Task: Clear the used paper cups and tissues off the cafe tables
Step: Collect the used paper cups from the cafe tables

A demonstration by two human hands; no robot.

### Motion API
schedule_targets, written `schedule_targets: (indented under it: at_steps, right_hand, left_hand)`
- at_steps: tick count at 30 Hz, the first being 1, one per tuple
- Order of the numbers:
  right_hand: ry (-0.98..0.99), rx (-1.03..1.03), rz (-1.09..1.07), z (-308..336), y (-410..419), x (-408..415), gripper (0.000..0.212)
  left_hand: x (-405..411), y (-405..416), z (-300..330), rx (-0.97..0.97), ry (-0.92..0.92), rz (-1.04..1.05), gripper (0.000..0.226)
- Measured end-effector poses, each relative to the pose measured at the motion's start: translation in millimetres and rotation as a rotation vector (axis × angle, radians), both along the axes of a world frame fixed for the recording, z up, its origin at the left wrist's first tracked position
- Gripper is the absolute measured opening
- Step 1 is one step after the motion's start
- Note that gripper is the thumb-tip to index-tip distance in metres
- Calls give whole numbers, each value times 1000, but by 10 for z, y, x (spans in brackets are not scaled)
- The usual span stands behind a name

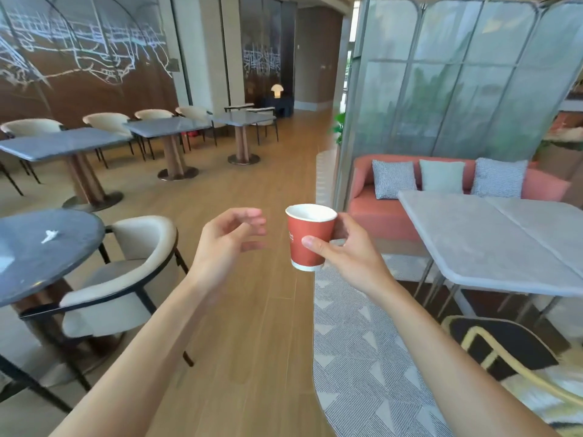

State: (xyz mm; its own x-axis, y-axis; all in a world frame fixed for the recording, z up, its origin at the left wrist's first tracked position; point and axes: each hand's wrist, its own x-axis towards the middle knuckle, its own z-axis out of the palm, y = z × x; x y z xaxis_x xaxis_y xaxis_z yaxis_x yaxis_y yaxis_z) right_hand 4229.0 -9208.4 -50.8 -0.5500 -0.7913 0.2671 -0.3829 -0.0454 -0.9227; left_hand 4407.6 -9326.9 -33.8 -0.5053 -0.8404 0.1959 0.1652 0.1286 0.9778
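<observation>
My right hand (350, 250) grips a red paper cup (307, 239) with a white rim, held upright in mid-air over the wooden floor. To the left of the cup, my left hand (227, 244) hovers with loosely curled fingers, holds nothing and does not touch the cup. A crumpled white tissue (50, 236) lies on the dark round table (38, 272) at the left.
A cream armchair (126, 279) stands beside the round table. A grey table (492, 241) and a pink sofa (378, 212) are at the right, over a patterned rug (362, 357). Grey square tables (63, 143) with cream chairs line the left wall. A black-and-yellow chair (504, 351) is at the lower right.
</observation>
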Motion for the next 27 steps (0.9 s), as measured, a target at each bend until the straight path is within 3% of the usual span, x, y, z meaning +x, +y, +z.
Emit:
schedule_targets:
  at_steps: [8, 15, 27]
  right_hand:
    - [12, 50, 97, -306, -2040, -642, 47]
    - [16, 13, 124, -92, -3943, -1153, 50]
    - [2, 3, 301, -216, -6652, -2062, 47]
  left_hand:
    - [-533, -1897, -304, 36, 16, 108, 18]
    - [-1028, -3796, -44, 50, 69, 178, 16]
    - [-1827, -6195, -187, 15, 2, 289, 20]
